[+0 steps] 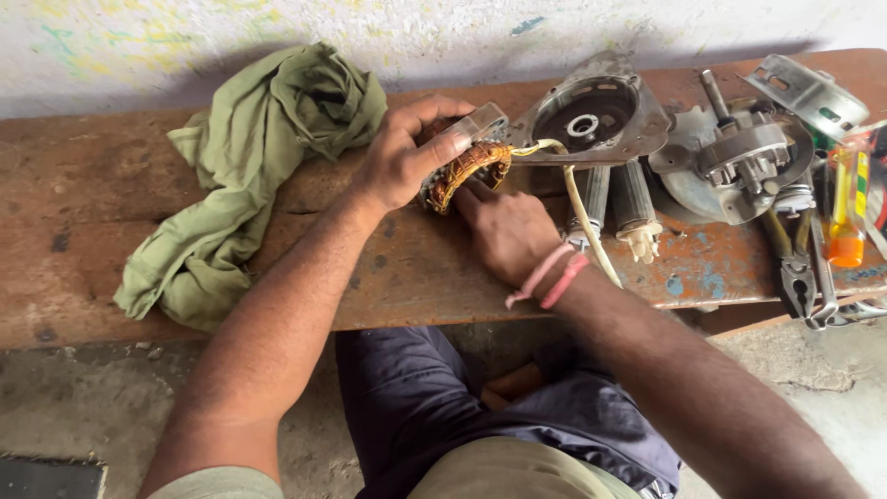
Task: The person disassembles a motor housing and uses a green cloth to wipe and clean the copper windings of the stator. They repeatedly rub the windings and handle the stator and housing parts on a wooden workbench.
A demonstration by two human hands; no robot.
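Head view. A worn wooden bench (83, 185), brown with scuffs and blue paint flecks, runs across the middle of the frame. Behind it, along the top edge, stands a whitewashed wall (185, 28) with faint coloured stains; below the bench is a bare concrete floor (74, 397). A crumpled green cloth (249, 157) lies on the bench at upper left. At upper right lie a metal motor housing (596, 115), a rotor assembly with shaft (744, 157), two grey capacitors (617, 199), pliers (795, 268) and an orange-handled screwdriver (845, 222).

The left hand (402, 157) reaches in from lower left, fingers curled firmly over the top of a stator with copper windings (467, 171), gripping it at frame centre. The right hand (508, 231), wrist banded in pink thread, rests on the bench just below the stator, its fingers mostly folded and its forefinger pressing into the winding; it grips nothing visible. A cream cable (582, 212) trails from the stator past the right hand.
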